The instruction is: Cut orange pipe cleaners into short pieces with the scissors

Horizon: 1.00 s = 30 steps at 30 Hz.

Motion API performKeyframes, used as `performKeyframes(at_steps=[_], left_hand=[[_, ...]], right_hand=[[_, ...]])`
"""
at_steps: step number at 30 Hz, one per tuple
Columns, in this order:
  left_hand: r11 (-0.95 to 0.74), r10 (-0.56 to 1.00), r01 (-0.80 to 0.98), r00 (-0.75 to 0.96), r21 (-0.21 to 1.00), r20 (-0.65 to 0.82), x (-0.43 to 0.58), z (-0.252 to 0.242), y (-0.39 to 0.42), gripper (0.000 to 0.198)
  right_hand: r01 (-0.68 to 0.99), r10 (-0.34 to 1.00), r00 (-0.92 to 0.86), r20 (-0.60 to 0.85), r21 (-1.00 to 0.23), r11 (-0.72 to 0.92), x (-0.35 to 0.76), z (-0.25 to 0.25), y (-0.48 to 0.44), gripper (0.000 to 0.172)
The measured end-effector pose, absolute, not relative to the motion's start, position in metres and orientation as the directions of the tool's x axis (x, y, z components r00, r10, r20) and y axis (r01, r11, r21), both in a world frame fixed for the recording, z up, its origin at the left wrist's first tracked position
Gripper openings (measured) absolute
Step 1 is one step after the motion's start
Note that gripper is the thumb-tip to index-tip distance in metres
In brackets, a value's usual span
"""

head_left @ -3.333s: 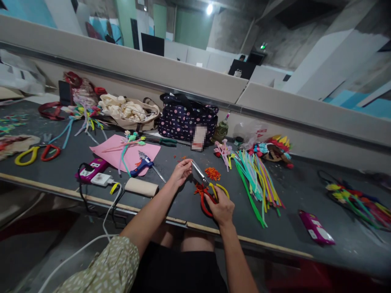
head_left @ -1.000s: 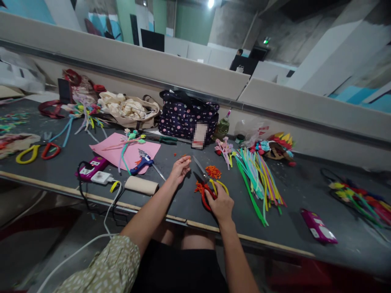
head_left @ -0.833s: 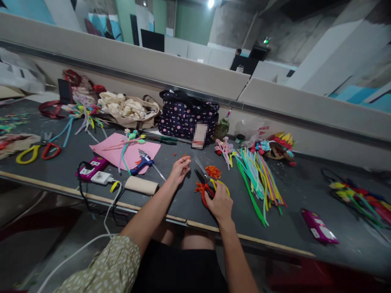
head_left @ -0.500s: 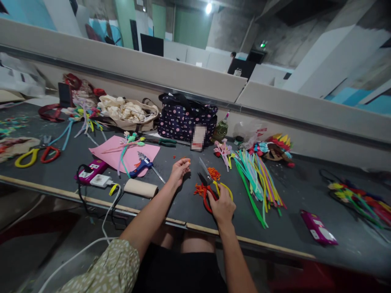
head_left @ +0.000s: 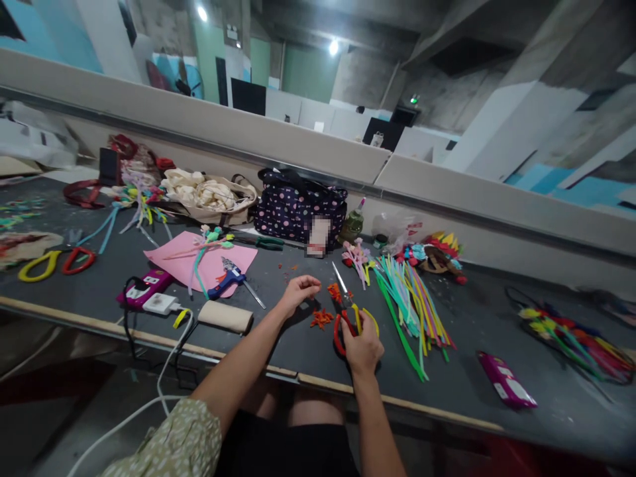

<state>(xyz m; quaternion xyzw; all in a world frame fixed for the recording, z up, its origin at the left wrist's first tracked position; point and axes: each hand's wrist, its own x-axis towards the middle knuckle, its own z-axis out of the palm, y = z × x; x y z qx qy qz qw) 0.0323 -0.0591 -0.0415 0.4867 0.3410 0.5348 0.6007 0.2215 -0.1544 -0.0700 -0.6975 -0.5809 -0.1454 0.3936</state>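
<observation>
My right hand (head_left: pixel 365 341) is wrapped round the red and yellow handles of a pair of scissors (head_left: pixel 342 281). Their blades are together and point away from me. To the left of the blades is my left hand (head_left: pixel 301 293), its fingers pinched together; whatever may be between the fingertips is too small to make out. A small pile of orange cut pieces (head_left: pixel 322 318) lies between my two hands. Another orange pile (head_left: pixel 334 292) sits at the scissor blades, partly covered by them.
Right of the scissors lie long coloured pipe cleaners (head_left: pixel 415 305). To the left are a cardboard tube (head_left: pixel 225 317), a blue glue gun (head_left: pixel 229 281) on pink paper (head_left: pixel 169 253), and a purple power strip (head_left: pixel 144 289). A dark patterned bag (head_left: pixel 293 209) stands at the back.
The scissor blades have closed from spread apart. My left hand has come nearer to the blades, to the right and downward. The camera view has shifted slightly.
</observation>
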Motion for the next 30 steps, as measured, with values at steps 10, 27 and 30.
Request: performKeyframes(at_steps=[10,27,30], left_hand=[[-0.070,0.832,-0.045,0.548,0.996,0.084,0.039,-0.042,-0.069,0.030],[-0.117,0.923,-0.046,0.363,0.992,0.126,0.037,-0.034,-0.066,0.019],[-0.141,0.918,0.000,0.374,0.990,0.131,0.038,-0.039,-0.066,0.021]], right_hand=[[0.870,0.664,0.407,0.627,-0.488,-0.072,0.225,-0.062,-0.155,0.057],[0.809,0.648,0.478,0.593,-0.585,-0.061,0.230,-0.063,-0.156,0.055],[0.796,0.647,0.490,0.584,-0.602,-0.060,0.229,-0.061,-0.157,0.054]])
